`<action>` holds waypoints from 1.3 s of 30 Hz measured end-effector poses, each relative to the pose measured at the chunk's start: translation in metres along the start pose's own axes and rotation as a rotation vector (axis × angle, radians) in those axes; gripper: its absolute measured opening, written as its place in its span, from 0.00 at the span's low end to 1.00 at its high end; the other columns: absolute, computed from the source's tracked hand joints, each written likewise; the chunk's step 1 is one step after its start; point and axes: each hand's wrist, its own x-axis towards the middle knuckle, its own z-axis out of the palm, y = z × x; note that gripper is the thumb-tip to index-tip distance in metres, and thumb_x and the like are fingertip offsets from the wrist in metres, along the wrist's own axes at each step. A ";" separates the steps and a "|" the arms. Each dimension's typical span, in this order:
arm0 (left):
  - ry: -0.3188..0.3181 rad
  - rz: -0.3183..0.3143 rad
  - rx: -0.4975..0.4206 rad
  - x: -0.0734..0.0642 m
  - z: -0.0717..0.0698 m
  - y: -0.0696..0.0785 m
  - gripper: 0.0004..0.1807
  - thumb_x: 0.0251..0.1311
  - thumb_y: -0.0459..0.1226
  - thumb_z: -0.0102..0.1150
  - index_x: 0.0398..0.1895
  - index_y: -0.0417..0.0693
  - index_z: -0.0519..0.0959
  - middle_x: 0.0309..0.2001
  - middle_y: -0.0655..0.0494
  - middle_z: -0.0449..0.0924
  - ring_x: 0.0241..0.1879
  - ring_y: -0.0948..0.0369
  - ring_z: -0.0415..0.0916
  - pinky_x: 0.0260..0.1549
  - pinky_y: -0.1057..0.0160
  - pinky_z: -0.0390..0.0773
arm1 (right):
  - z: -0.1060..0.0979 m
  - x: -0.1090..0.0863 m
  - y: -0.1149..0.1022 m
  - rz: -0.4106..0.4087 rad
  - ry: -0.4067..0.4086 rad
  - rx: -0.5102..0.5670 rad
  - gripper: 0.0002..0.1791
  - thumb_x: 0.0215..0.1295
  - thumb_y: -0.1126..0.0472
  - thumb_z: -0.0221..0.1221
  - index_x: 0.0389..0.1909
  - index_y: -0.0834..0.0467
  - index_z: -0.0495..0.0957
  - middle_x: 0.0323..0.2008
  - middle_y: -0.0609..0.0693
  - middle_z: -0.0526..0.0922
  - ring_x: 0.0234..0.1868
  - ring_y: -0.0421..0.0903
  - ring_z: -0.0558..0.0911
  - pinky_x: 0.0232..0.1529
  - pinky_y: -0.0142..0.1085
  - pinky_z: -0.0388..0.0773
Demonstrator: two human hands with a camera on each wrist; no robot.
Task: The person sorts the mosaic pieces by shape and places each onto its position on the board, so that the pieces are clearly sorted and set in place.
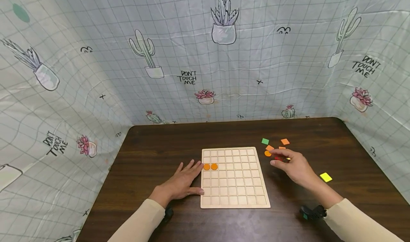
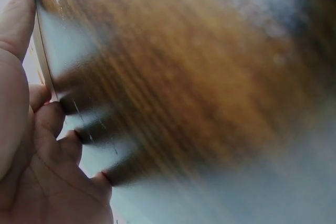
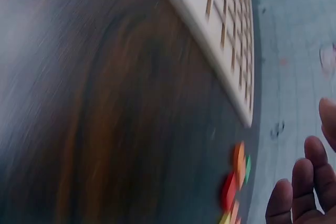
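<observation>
A pale wooden board (image 1: 236, 178) with a grid of square recesses lies on the table. Two orange discs (image 1: 210, 167) sit side by side in its third row from the far edge, at the left. My left hand (image 1: 179, 183) rests with fingers spread along the board's left edge; its thumb and fingertips meet that edge in the left wrist view. Right of the board, my right hand (image 1: 296, 165) hovers by the loose pieces, thumb and fingers apart with nothing between them. Nearest its fingertips are an orange disc (image 1: 267, 153) and a red piece (image 3: 229, 191), partly hidden by the hand in the head view.
Beyond the right hand lie a green square (image 1: 265, 141) and several orange squares, one of them (image 1: 285, 141) farthest back. A yellow square (image 1: 326, 177) lies right of the right wrist. Patterned cloth (image 1: 208, 57) hangs around the dark wooden table (image 1: 153, 156).
</observation>
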 end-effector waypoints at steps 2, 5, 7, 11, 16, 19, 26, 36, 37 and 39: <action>-0.001 0.000 -0.001 0.000 0.000 0.000 0.53 0.68 0.61 0.62 0.87 0.48 0.51 0.87 0.52 0.46 0.86 0.48 0.38 0.82 0.35 0.37 | -0.009 -0.004 0.009 -0.004 -0.001 -0.036 0.23 0.70 0.57 0.71 0.62 0.60 0.83 0.62 0.66 0.82 0.53 0.60 0.80 0.39 0.34 0.78; -0.001 -0.001 -0.006 0.000 0.001 0.000 0.53 0.68 0.60 0.62 0.87 0.49 0.50 0.87 0.52 0.46 0.86 0.48 0.38 0.82 0.35 0.37 | -0.021 -0.009 0.022 -0.006 0.004 -0.077 0.23 0.69 0.56 0.71 0.62 0.60 0.84 0.61 0.65 0.82 0.52 0.59 0.80 0.40 0.35 0.78; 0.001 0.002 -0.008 0.000 0.001 0.000 0.53 0.68 0.60 0.62 0.87 0.49 0.51 0.87 0.52 0.46 0.86 0.48 0.38 0.82 0.35 0.37 | -0.030 -0.013 0.030 -0.016 0.004 -0.096 0.23 0.68 0.55 0.72 0.61 0.60 0.84 0.58 0.64 0.82 0.51 0.58 0.80 0.40 0.37 0.77; 0.004 0.002 -0.007 0.001 0.001 0.000 0.53 0.68 0.61 0.62 0.87 0.48 0.51 0.86 0.52 0.46 0.86 0.48 0.38 0.82 0.35 0.37 | -0.043 -0.021 0.045 -0.026 0.011 -0.163 0.22 0.67 0.54 0.73 0.59 0.59 0.85 0.57 0.61 0.82 0.53 0.59 0.79 0.43 0.40 0.75; 0.002 -0.003 -0.001 0.001 0.001 0.000 0.53 0.68 0.61 0.62 0.87 0.48 0.51 0.87 0.52 0.45 0.86 0.48 0.38 0.82 0.36 0.37 | -0.055 -0.030 0.063 -0.019 -0.002 -0.243 0.23 0.66 0.51 0.73 0.57 0.58 0.86 0.57 0.61 0.81 0.55 0.62 0.76 0.48 0.56 0.75; 0.002 -0.005 0.001 0.001 0.001 0.000 0.53 0.68 0.61 0.61 0.87 0.47 0.50 0.87 0.52 0.45 0.86 0.48 0.37 0.82 0.36 0.37 | -0.060 -0.033 0.072 -0.013 -0.022 -0.275 0.23 0.66 0.51 0.73 0.56 0.59 0.87 0.56 0.62 0.80 0.57 0.66 0.74 0.50 0.62 0.73; 0.003 -0.014 -0.001 0.001 0.002 0.000 0.53 0.68 0.62 0.62 0.87 0.49 0.51 0.86 0.53 0.46 0.86 0.48 0.38 0.82 0.36 0.37 | -0.061 -0.035 0.086 -0.007 -0.041 -0.314 0.21 0.64 0.53 0.74 0.55 0.58 0.88 0.53 0.61 0.81 0.56 0.66 0.74 0.48 0.57 0.73; 0.003 -0.012 0.009 0.001 0.001 0.001 0.54 0.68 0.61 0.62 0.87 0.48 0.51 0.86 0.52 0.46 0.86 0.48 0.38 0.82 0.35 0.37 | -0.056 -0.030 0.092 -0.035 -0.030 -0.341 0.19 0.62 0.56 0.75 0.52 0.58 0.89 0.48 0.57 0.82 0.52 0.63 0.77 0.45 0.50 0.72; 0.001 -0.015 0.009 0.001 0.001 0.001 0.53 0.68 0.61 0.62 0.87 0.49 0.50 0.87 0.52 0.45 0.86 0.48 0.37 0.82 0.36 0.37 | -0.055 -0.030 0.093 -0.039 -0.027 -0.341 0.18 0.62 0.56 0.75 0.52 0.58 0.89 0.47 0.57 0.82 0.51 0.63 0.77 0.45 0.50 0.72; 0.001 -0.016 0.007 0.001 0.001 0.001 0.53 0.68 0.61 0.62 0.87 0.49 0.50 0.87 0.52 0.45 0.86 0.48 0.37 0.82 0.36 0.37 | -0.053 -0.029 0.093 -0.048 -0.024 -0.343 0.18 0.62 0.56 0.75 0.51 0.58 0.90 0.47 0.56 0.82 0.51 0.62 0.77 0.45 0.49 0.72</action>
